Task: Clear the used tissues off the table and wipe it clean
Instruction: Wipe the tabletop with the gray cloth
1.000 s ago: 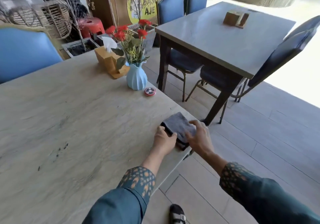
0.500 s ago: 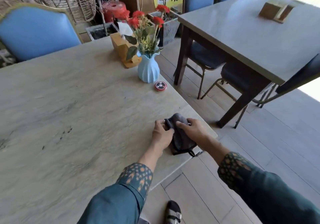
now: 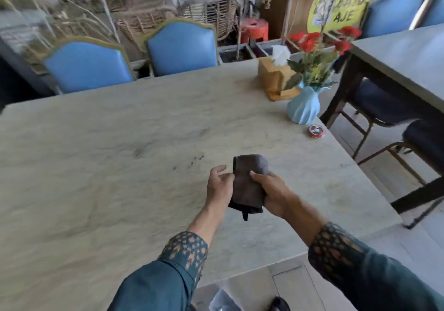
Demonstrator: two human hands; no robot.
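A folded dark grey cloth is lifted a little above the pale stone table. My right hand grips its right side, thumb across the front. Against the cloth's left edge lies my left hand, its fingers loosely curled; whether it pinches the cloth is unclear. Small dark specks mark the tabletop just beyond the cloth. No loose used tissues show on the table.
At the far right of the table stand a wooden tissue box with a white tissue, a blue vase of red flowers and a small red round disc. Two blue chairs line the far side. A second table stands to the right.
The cloth has been picked up from the table's right edge and carried over the middle of the table. The view has swung left, bringing the far chairs into sight.
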